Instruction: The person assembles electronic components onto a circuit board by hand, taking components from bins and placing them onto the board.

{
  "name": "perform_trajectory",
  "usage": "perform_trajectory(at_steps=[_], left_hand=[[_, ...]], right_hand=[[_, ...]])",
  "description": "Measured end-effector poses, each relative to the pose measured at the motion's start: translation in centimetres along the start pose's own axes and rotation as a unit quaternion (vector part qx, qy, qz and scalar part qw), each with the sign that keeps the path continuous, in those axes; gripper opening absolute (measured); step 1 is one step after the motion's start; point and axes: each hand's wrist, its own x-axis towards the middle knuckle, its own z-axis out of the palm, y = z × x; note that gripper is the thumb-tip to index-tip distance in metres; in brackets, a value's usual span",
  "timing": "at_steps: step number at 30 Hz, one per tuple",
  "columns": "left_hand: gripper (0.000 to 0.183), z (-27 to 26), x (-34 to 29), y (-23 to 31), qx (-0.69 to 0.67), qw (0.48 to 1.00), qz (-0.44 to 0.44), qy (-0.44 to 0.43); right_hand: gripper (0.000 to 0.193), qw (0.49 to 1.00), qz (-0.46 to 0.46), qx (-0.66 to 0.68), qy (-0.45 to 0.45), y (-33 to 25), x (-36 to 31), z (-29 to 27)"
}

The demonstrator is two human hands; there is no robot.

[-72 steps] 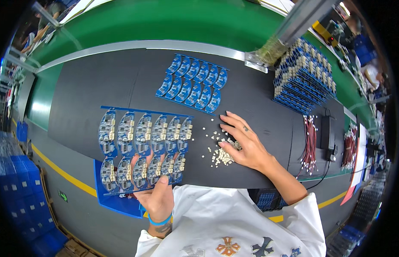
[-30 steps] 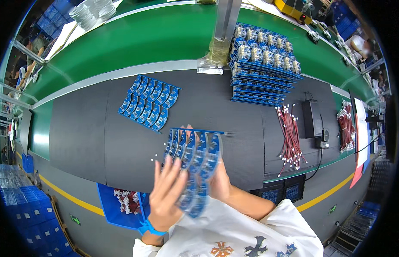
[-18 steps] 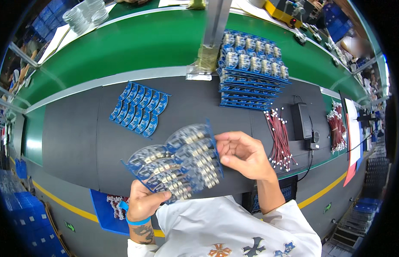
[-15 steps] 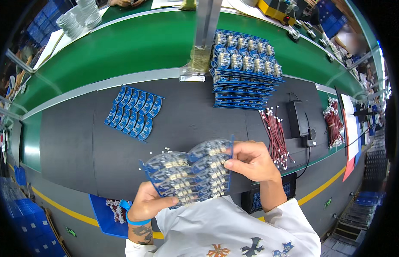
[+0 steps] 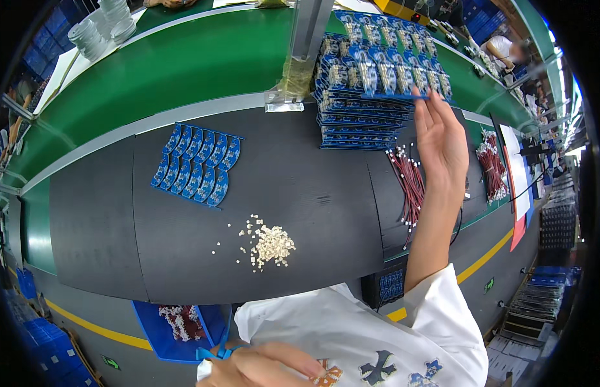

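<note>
My right hand (image 5: 442, 132) reaches far right to a tall stack of blue circuit board panels (image 5: 361, 119). Its fingertips are at the near edge of one blue circuit board panel (image 5: 403, 71), which lies askew over the top of the stack, jutting out to the right. My left hand (image 5: 268, 366) is low by my shirt, partly cut off by the lower edge and blurred; one finger stretches rightward and nothing shows in it. A pile of small cream-coloured connectors (image 5: 272, 245) lies on the black mat (image 5: 313, 187), with several scattered to its left.
Another blue board panel (image 5: 197, 161) lies on the mat's left. Red wire bundles (image 5: 408, 187) are beside my right forearm, with more wires (image 5: 490, 164) farther right. A metal post (image 5: 306, 48) stands behind the mat. A blue bin (image 5: 161, 332) with wires sits below the front edge.
My right hand has carried the panel from the front up to the stack. My left hand has let go and dropped toward my shirt. The connector pile has come into view.
</note>
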Motion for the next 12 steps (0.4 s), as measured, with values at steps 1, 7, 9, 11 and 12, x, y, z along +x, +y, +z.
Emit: perform_trajectory(at_steps=[1, 7, 9, 11, 12], left_hand=[[0.024, 1.2, 0.6, -1.0, 0.212, 0.961, -0.17, 0.048], [0.027, 6.4, 3.6, 2.1, 0.709, 0.41, -0.55, 0.161], [0.025, 6.6, 4.4, 2.3, 0.697, 0.411, -0.564, 0.162], [0.024, 6.8, 4.7, 2.5, 0.687, 0.406, -0.583, 0.151], [0.024, 6.8, 4.6, 2.5, 0.688, 0.406, -0.586, 0.139]], right_hand=[[0.012, 1.0, -0.005, 0.01, 0.007, 0.3, 0.2, 1.4], [0.012, 0.999, -0.018, -0.017, 0.03, 1.8, 1.4, 1.3], [0.015, 0.999, -0.013, -0.049, 0.02, 1.7, 1.3, 1.4], [0.017, 0.994, -0.007, -0.104, 0.014, 1.5, 1.0, 1.7], [0.02, 0.988, -0.004, -0.155, 0.01, 1.1, 0.8, 2.0]])
